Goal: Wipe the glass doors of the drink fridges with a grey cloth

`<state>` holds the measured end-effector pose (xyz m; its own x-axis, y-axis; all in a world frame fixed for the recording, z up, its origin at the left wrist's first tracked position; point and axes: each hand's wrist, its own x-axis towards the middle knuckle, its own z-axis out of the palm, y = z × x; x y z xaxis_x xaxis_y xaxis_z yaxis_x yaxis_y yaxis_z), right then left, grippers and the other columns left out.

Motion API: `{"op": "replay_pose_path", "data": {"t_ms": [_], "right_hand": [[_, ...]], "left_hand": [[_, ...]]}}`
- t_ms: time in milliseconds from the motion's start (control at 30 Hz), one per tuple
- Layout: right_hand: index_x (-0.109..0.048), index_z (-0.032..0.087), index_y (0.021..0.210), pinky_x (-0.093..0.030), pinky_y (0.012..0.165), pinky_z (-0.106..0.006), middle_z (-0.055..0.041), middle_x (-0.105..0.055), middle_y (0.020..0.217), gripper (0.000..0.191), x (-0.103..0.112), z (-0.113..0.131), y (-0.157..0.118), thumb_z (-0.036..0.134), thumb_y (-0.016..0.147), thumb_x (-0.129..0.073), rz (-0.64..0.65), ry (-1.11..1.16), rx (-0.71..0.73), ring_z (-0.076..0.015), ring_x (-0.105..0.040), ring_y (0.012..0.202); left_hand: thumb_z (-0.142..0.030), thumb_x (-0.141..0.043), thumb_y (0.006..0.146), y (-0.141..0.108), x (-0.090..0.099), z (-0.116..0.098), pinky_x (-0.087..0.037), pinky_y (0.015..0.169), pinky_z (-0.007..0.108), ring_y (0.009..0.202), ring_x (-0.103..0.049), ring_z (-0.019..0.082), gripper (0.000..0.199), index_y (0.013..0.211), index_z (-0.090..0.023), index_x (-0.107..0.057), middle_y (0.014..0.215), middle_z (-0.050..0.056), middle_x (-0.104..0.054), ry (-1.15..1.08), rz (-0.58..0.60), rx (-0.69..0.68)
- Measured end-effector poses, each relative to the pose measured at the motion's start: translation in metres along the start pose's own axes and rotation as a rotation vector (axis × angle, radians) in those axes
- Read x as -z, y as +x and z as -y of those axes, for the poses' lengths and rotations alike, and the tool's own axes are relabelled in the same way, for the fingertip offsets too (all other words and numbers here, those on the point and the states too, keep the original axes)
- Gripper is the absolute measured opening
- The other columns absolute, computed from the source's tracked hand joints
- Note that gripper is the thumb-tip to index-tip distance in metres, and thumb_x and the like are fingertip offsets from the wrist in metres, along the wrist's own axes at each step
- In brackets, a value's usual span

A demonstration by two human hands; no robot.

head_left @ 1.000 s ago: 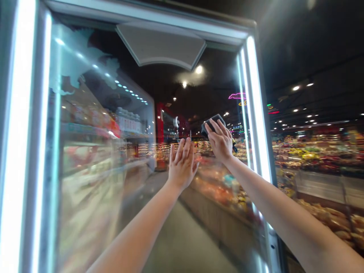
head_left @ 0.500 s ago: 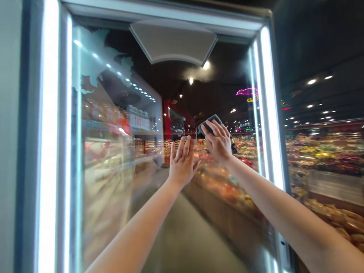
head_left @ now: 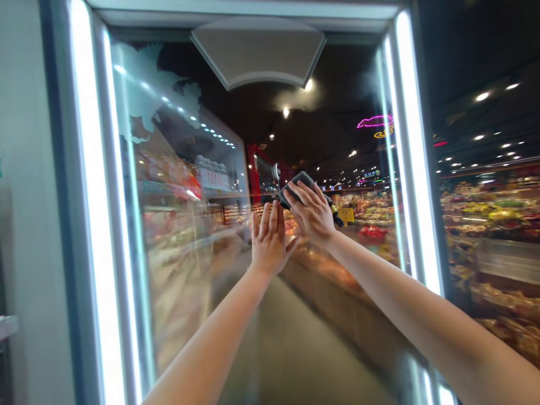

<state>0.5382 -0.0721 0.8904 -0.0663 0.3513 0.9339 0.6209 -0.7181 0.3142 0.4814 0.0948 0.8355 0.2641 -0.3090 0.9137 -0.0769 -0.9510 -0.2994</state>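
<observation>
Several bright light strips (head_left: 418,152) flank the glass panel (head_left: 244,112) before us. We record the left hand (head_left: 270,247) palm toward the glass, fingers straight. We note the right hand (head_left: 314,215) holding a dark pad (head_left: 301,179) under its fingers, just above and right of the left fingertips; its thumb we cannot make out.

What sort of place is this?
Most likely a supermarket, though the background is blurred: colourful goods piled on the right, white bottles seen in the glass, and ceiling lights beyond.
</observation>
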Motion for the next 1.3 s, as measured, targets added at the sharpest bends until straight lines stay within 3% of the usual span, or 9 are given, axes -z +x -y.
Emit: {"op": "replay_pose_path", "data": {"t_ms": [167, 367, 500, 633, 733, 833, 967, 1100, 1300], "right_hand": [[-0.059, 0.031, 0.145, -0.027, 0.129, -0.047, -0.0002, -0.054, 0.155, 0.047, 0.012, -0.019, -0.027, 0.024, 0.100, -0.050, 0.027, 0.017, 0.065, -0.0232, -0.045, 0.146], [-0.066, 0.027, 0.138, -0.034, 0.124, -0.050, -0.0054, -0.059, 0.150, 0.044, -0.016, 0.007, 0.015, 0.016, 0.097, -0.051, -0.245, -0.024, -0.148, -0.0259, -0.048, 0.144], [-0.065, 0.033, 0.138, -0.037, 0.123, -0.047, -0.0007, -0.058, 0.151, 0.045, -0.018, 0.031, -0.001, 0.017, 0.097, -0.055, -0.128, 0.053, 0.075, -0.0217, -0.048, 0.144], [-0.068, 0.029, 0.134, -0.037, 0.123, -0.047, -0.0026, -0.060, 0.149, 0.041, -0.005, 0.013, -0.020, 0.018, 0.097, -0.056, -0.060, 0.095, 0.202, -0.0222, -0.051, 0.142], [-0.072, 0.026, 0.128, -0.040, 0.120, -0.049, -0.0060, -0.061, 0.147, 0.039, -0.009, 0.005, 0.003, 0.015, 0.097, -0.051, -0.189, 0.079, 0.054, -0.0242, -0.053, 0.139], [-0.075, 0.024, 0.122, -0.042, 0.117, -0.049, -0.0096, -0.064, 0.142, 0.038, -0.023, 0.025, 0.033, 0.015, 0.097, -0.048, -0.298, 0.063, -0.097, -0.0259, -0.055, 0.136], [-0.073, 0.026, 0.126, -0.041, 0.117, -0.043, -0.0084, -0.067, 0.137, 0.037, -0.027, 0.058, 0.027, 0.018, 0.097, -0.052, -0.189, 0.073, 0.074, -0.0243, -0.056, 0.133], [-0.073, 0.027, 0.127, -0.044, 0.108, -0.040, -0.0065, -0.068, 0.136, 0.034, -0.010, 0.050, -0.002, 0.026, 0.098, -0.057, -0.069, 0.042, 0.227, -0.0238, -0.061, 0.122], [-0.075, 0.027, 0.126, -0.044, 0.101, -0.043, -0.0082, -0.069, 0.133, 0.035, -0.022, 0.056, 0.046, 0.025, 0.099, -0.053, -0.210, -0.031, -0.086, -0.0270, -0.062, 0.115]], "left_hand": [[-0.056, -0.044, 0.101, -0.014, 0.010, 0.018, -0.004, 0.131, 0.054, 0.159, -0.017, 0.032, 0.086, 0.164, -0.008, -0.014, 0.169, 0.017, -0.025, 0.032, -0.001, 0.008], [-0.057, -0.043, 0.100, -0.022, 0.018, 0.034, -0.011, 0.129, 0.058, 0.158, -0.019, 0.034, 0.087, 0.163, -0.004, -0.016, 0.168, 0.019, -0.027, 0.070, -0.003, 0.035], [-0.057, -0.045, 0.099, -0.029, 0.019, 0.037, -0.012, 0.129, 0.058, 0.158, -0.019, 0.034, 0.087, 0.163, -0.003, -0.018, 0.168, 0.020, -0.026, 0.086, 0.004, 0.046], [-0.056, -0.049, 0.098, -0.038, 0.022, 0.048, -0.010, 0.130, 0.056, 0.159, -0.017, 0.033, 0.088, 0.163, -0.005, -0.018, 0.168, 0.018, -0.027, 0.090, 0.029, 0.048], [-0.057, -0.050, 0.098, -0.042, 0.023, 0.057, -0.009, 0.130, 0.056, 0.159, -0.014, 0.033, 0.088, 0.164, -0.007, -0.017, 0.168, 0.018, -0.028, 0.088, 0.042, 0.025], [-0.058, -0.048, 0.098, -0.044, 0.022, 0.060, -0.009, 0.130, 0.056, 0.159, -0.011, 0.033, 0.088, 0.163, -0.007, -0.018, 0.168, 0.018, -0.027, 0.090, 0.033, 0.009], [-0.057, -0.049, 0.098, -0.048, 0.021, 0.062, -0.010, 0.129, 0.057, 0.160, -0.011, 0.033, 0.087, 0.164, -0.008, -0.017, 0.169, 0.018, -0.026, 0.095, 0.009, 0.012], [-0.055, -0.050, 0.099, -0.054, 0.025, 0.078, -0.011, 0.129, 0.057, 0.159, -0.014, 0.034, 0.088, 0.164, -0.008, -0.014, 0.168, 0.018, -0.029, 0.104, -0.012, -0.009], [-0.054, -0.053, 0.098, -0.064, 0.036, 0.109, -0.010, 0.129, 0.056, 0.159, -0.016, 0.035, 0.090, 0.165, -0.010, -0.011, 0.167, 0.019, -0.031, 0.122, -0.071, 0.012]]}}
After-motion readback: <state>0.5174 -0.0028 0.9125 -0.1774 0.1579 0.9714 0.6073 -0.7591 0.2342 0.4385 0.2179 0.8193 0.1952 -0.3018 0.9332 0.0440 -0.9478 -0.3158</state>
